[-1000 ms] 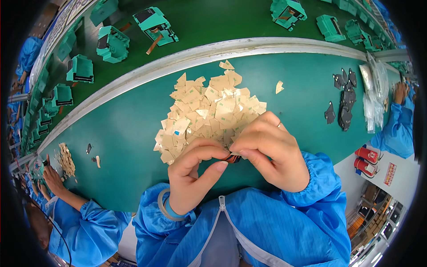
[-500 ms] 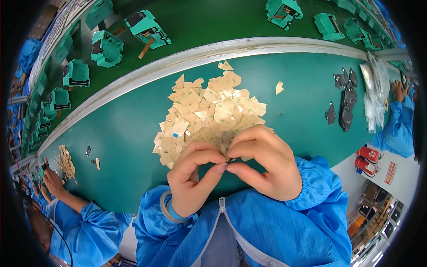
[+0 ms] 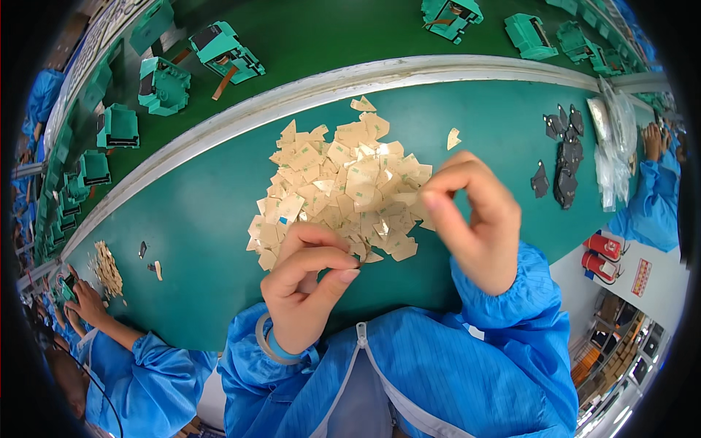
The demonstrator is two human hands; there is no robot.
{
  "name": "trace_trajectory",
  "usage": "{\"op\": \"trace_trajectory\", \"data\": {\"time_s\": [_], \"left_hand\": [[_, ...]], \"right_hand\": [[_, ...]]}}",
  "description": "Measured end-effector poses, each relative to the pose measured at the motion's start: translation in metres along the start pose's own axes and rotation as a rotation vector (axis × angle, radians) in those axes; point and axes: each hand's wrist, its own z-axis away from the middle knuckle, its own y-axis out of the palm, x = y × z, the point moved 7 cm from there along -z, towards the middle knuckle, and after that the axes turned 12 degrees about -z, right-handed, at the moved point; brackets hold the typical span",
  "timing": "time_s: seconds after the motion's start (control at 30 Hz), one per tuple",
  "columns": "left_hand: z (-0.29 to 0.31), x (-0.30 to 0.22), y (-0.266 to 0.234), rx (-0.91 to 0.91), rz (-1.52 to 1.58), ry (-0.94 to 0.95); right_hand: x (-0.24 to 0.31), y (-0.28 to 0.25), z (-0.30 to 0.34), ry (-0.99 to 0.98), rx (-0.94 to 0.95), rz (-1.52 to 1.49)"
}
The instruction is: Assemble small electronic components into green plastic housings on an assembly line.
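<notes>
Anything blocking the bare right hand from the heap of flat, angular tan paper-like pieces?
Nothing visible. The right hand is at the right edge of the heap, with no object between; whether they touch is unclear.

The table (image 3: 204,212) was green, the paper bits (image 3: 361,182) tan with green marks, the small parts (image 3: 567,179) black, the jacket (image 3: 467,372) blue with thin lines, and the fire extinguishers (image 3: 600,267) bright red.

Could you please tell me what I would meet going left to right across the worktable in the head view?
Small beige pile, small dark piece, beige strip, large beige pile, right hand, dark parts, clear plastic bags.
</notes>
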Motion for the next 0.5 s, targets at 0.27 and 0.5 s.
{"op": "trace_trajectory", "data": {"time_s": [0.27, 0.5], "left_hand": [[-0.005, 0.001, -0.005, -0.050, -0.103, 0.118], [-0.002, -0.003, 0.005, 0.045, -0.123, 0.139]], "right_hand": [[0.000, 0.020, 0.005, -0.160, 0.326, 0.211], [0.034, 0.037, 0.021, -0.079, 0.594, -0.012]]}}
